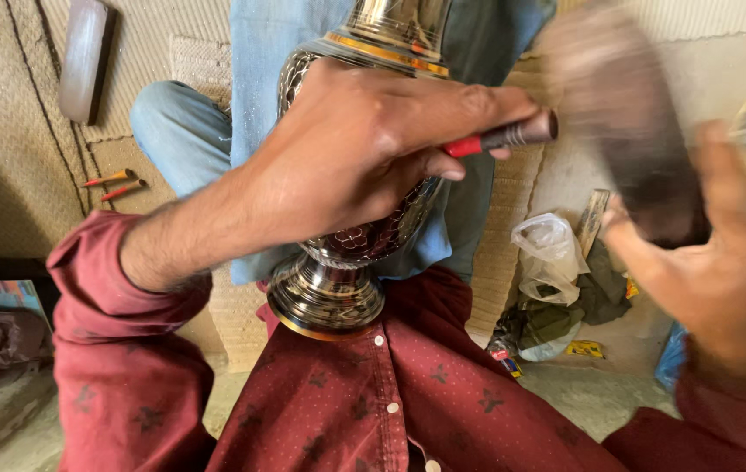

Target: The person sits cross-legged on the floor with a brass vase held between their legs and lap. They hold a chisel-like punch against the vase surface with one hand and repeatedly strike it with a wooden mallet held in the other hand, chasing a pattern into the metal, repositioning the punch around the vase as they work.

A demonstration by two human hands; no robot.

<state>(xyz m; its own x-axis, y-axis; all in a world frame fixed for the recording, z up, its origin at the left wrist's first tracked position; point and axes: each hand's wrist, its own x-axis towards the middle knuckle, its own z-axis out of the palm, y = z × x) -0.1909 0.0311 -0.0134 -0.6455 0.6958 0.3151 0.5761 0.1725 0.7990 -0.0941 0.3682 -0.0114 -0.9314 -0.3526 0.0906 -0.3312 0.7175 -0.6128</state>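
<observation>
Engraved metal vase (338, 262) at centre, foot against lap. Left hand (355, 153) clenched on red-handled chisel (500, 138) at 12 o'clock. Right hand (714, 253) at 3 o'clock gripping blurred mallet (626, 131). Probably heavy, stiff, slippery; best held at foot.

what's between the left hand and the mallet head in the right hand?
Head view: a red-handled punch tool, pinched in the left hand, its metal end pointing at the blurred mallet held by the right hand. Behind it, the engraved metal vase.
</observation>
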